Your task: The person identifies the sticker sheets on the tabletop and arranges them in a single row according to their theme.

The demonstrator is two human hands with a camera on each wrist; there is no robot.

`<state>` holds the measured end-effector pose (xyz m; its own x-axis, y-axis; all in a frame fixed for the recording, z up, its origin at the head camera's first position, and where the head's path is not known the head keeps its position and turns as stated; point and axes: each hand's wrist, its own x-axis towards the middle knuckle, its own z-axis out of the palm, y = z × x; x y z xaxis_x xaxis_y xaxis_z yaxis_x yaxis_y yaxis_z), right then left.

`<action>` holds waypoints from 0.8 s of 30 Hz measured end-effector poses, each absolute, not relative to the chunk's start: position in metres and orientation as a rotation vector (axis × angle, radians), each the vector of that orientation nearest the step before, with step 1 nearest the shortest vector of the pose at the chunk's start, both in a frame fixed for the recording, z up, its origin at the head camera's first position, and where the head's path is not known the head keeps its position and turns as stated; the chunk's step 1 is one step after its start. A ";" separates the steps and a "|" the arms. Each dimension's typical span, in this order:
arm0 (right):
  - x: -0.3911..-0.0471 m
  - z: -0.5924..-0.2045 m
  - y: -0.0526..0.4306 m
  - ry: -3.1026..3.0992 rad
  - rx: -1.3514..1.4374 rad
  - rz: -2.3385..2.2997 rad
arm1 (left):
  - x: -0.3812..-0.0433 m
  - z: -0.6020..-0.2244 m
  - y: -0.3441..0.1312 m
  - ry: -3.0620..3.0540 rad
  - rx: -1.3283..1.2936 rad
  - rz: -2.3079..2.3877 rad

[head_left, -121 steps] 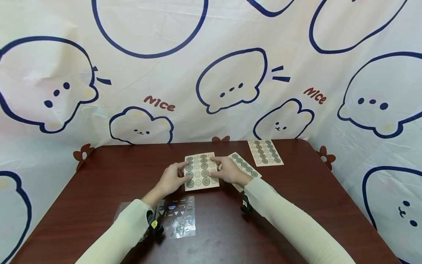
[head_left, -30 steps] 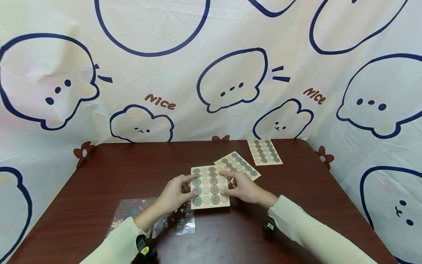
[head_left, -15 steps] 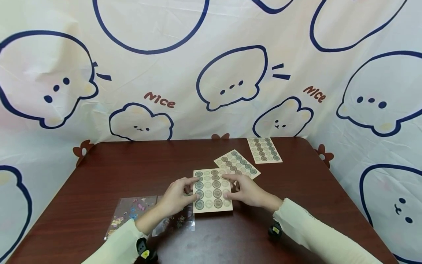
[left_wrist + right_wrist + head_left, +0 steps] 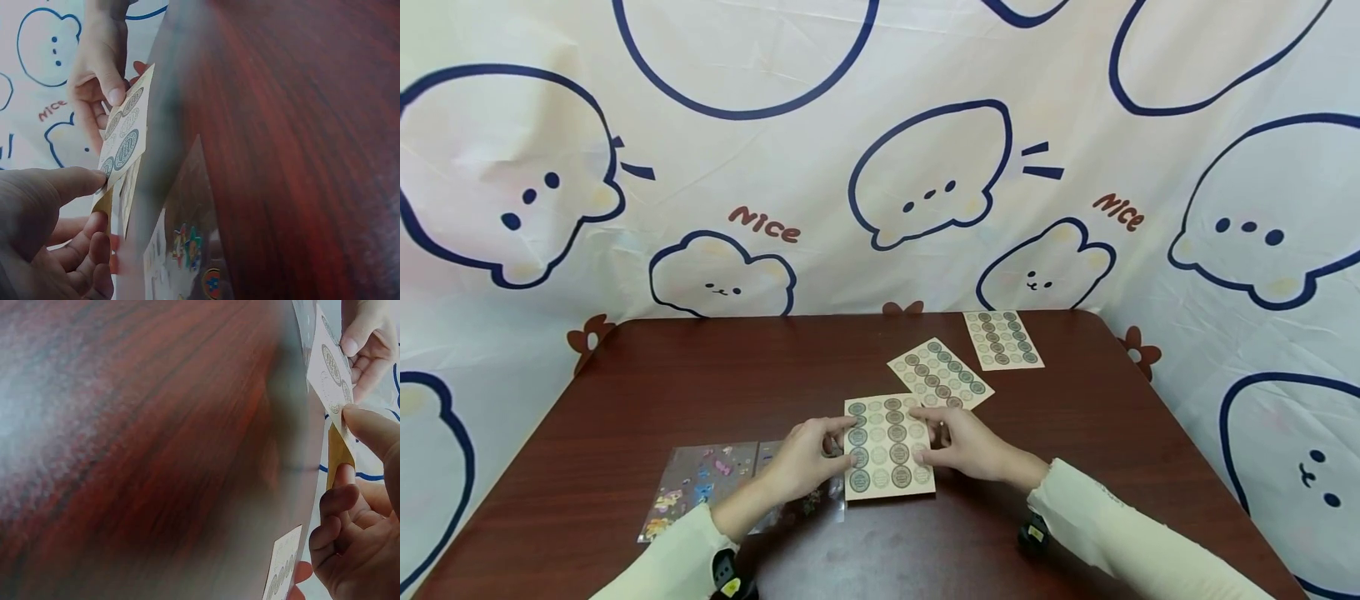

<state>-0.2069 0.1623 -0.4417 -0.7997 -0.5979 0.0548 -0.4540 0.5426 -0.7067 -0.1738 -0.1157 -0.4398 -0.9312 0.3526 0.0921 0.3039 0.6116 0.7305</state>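
Note:
A cream sticker sheet printed with rows of round seals is held up between both hands in the head view. My left hand pinches its left edge, thumb on the printed face and fingers behind. On the opposite edge my right hand pinches the sheet the same way. Both wrist views show the sheet raised off the table and tilted, with the thumb of the right hand on its front. Behind the held sheet, a second seal sheet lies slantwise, its lower corner overlapped.
A third seal sheet lies near the back right of the dark red wooden table. Clear plastic sheets with colourful small stickers lie at the left, partly under the left forearm. A patterned curtain hangs behind the table.
Over the last seconds both hands have brought the held sheet nearer to the body and slightly right. More of the slanted sheet and the plastic sticker sheets now shows.

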 end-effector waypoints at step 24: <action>-0.195 -0.452 0.171 2.572 -0.867 -0.981 | -0.160 -0.443 -0.109 2.742 0.610 1.087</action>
